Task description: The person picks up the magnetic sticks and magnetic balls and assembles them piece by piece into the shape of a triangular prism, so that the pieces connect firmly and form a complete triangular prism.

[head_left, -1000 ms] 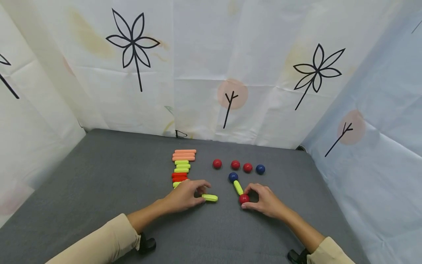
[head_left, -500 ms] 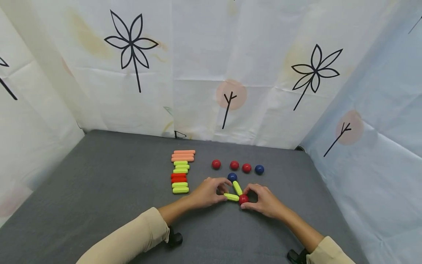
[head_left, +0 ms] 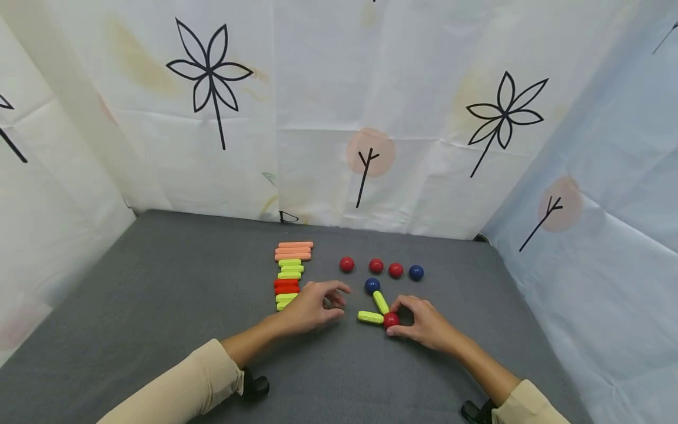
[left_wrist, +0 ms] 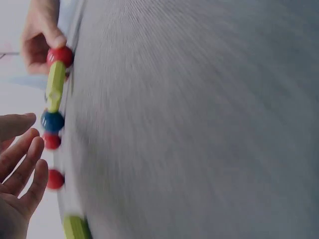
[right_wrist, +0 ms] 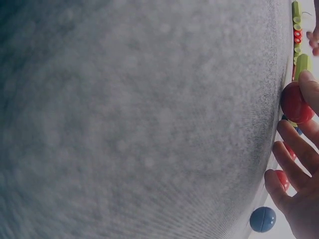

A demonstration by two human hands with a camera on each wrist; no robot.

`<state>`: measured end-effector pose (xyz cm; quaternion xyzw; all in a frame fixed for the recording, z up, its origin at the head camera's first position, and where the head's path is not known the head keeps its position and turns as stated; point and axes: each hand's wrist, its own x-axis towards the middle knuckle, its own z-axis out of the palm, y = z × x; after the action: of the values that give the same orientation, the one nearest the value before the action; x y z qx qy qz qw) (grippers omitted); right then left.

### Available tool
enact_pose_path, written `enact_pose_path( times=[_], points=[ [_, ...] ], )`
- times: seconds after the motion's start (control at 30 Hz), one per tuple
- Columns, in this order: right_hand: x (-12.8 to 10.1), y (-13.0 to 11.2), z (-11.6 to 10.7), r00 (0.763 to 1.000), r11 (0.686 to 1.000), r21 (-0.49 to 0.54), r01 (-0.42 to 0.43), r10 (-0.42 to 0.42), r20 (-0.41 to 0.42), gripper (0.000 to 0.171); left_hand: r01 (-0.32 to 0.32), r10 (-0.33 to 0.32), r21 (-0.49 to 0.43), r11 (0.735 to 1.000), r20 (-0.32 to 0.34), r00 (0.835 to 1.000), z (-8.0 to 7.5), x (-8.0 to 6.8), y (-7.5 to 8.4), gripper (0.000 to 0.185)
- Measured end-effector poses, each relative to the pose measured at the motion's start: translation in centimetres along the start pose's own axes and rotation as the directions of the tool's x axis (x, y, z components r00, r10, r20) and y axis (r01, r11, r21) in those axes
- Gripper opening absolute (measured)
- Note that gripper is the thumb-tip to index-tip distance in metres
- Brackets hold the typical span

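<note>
My right hand (head_left: 402,321) pinches a red ball (head_left: 391,320) on the grey table (head_left: 159,306); the right wrist view shows that red ball (right_wrist: 294,102) between thumb and fingers. Two green sticks meet at this ball. One green stick (head_left: 370,317) lies flat to its left. The other green stick (head_left: 381,301) runs up to a blue ball (head_left: 372,285). My left hand (head_left: 339,301) hovers just left of the flat stick, fingers loosely curled, holding nothing. In the left wrist view its fingers (left_wrist: 22,167) are apart from the stick (left_wrist: 55,87).
A column of orange (head_left: 294,250), green (head_left: 291,268) and red sticks (head_left: 286,287) lies left of my left hand. Behind the hands stands a row of three red balls (head_left: 376,265) and a blue ball (head_left: 416,272). Printed cloth walls (head_left: 339,118) enclose the table.
My left hand carried a green stick rightward to the red ball, let it go there and drew back to the left. The right hand kept its hold on the ball.
</note>
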<state>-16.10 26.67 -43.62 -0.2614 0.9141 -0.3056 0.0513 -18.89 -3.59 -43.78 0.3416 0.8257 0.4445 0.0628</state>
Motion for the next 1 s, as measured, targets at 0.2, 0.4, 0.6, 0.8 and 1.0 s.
enact_pose_path(
  times=[0.2, 0.4, 0.6, 0.8, 1.0],
  points=[
    [-0.1, 0.0, 0.0, 1.0, 1.0, -0.002, 0.0, 0.0, -0.001, 0.032, 0.032, -0.03, 0.022, 0.999, -0.089, 0.996, -3.4, -3.2, -1.1, 0.041],
    [-0.1, 0.0, 0.0, 1.0, 1.0, -0.006, -0.003, 0.003, 0.002, 0.032, 0.04, -0.025, 0.114, 0.993, -0.133, 0.991, -5.8, -6.0, -2.7, 0.032],
    [-0.1, 0.1, -0.1, 1.0, 1.0, -0.004, -0.014, 0.014, 0.006, 0.033, 0.064, -0.041, 0.214, 0.975, -0.114, 0.993, -6.6, -7.5, -3.9, 0.034],
    [0.0, 0.1, -0.1, 1.0, 1.0, -0.002, -0.021, 0.021, 0.015, 0.034, 0.081, -0.056, 0.261, 0.962, -0.104, 0.993, -6.2, -7.3, -3.9, 0.038],
    [0.2, 0.0, 0.0, 1.0, 1.0, -0.013, -0.022, 0.022, 0.012, 0.034, 0.083, -0.051, 0.313, 0.946, -0.11, 0.993, -5.3, -6.8, -3.6, 0.038]
  ],
)
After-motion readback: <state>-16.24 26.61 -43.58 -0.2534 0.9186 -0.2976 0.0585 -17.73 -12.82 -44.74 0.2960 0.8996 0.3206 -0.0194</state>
